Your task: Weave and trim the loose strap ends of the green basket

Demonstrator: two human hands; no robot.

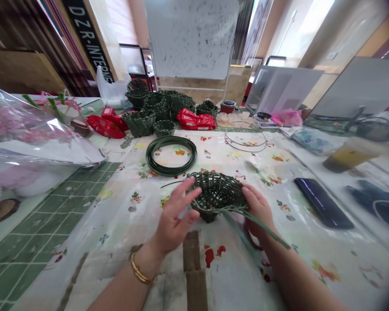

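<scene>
A dark green woven basket (215,190) is tilted toward me over the flowered tablecloth (116,233). My right hand (257,209) grips its right rim, with the thumb on top and the other fingers mostly hidden behind the weave. Loose green strips (266,231) trail from the near rim, passing over and beside my right wrist. My left hand (176,216), with a gold bracelet at the wrist, is at the basket's left side, fingers spread and apart; whether a fingertip touches the rim I cannot tell. A thin strand sticks out on the left behind those fingers.
A coil of green strip (149,157) lies beyond the basket, and a thin wire ring (246,150) farther right. A black phone (324,203) rests at right, near a cup (346,154). Several woven baskets (139,123) and a red packet (196,119) stand behind. A wrapped bouquet (29,129) occupies the left.
</scene>
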